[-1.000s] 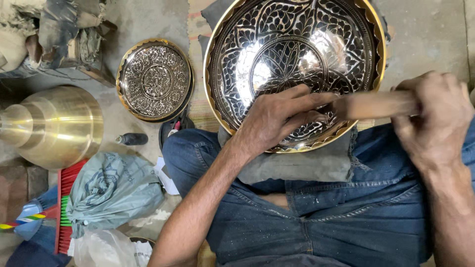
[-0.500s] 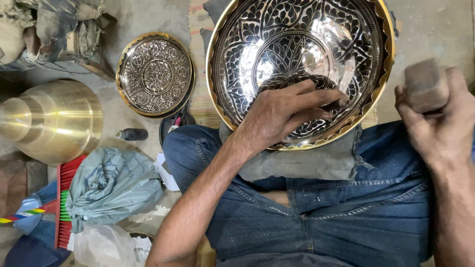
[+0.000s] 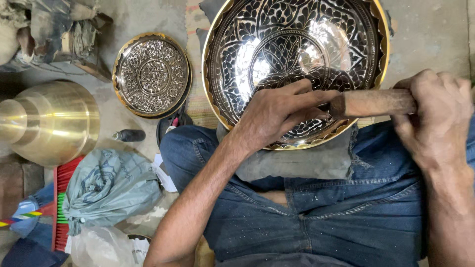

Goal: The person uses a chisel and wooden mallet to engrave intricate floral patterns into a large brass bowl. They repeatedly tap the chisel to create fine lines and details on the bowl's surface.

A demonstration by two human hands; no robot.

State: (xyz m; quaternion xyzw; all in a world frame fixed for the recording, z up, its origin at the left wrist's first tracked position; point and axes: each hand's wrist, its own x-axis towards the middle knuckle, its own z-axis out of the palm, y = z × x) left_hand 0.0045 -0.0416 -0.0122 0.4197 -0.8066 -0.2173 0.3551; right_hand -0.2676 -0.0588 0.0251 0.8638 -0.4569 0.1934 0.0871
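Left hand [image 3: 277, 116] hides the tool tip on the engraved bowl [image 3: 297, 49].

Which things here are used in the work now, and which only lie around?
In use: large engraved bowl, wooden mallet, left hand, right hand, grey pad.
Lying about: small engraved plate, brass vessel, plastic bag.

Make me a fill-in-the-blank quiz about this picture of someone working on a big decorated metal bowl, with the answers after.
1. The large engraved bowl rests on the person's ____.
2. The right hand grips a mallet whose handle is made of ____.
3. The left hand rests inside the bowl, with its fingers near the ____ rim.
4. The smaller engraved plate lies on the floor to the ____ of the bowl.

Answers: lap; wood; lower; left
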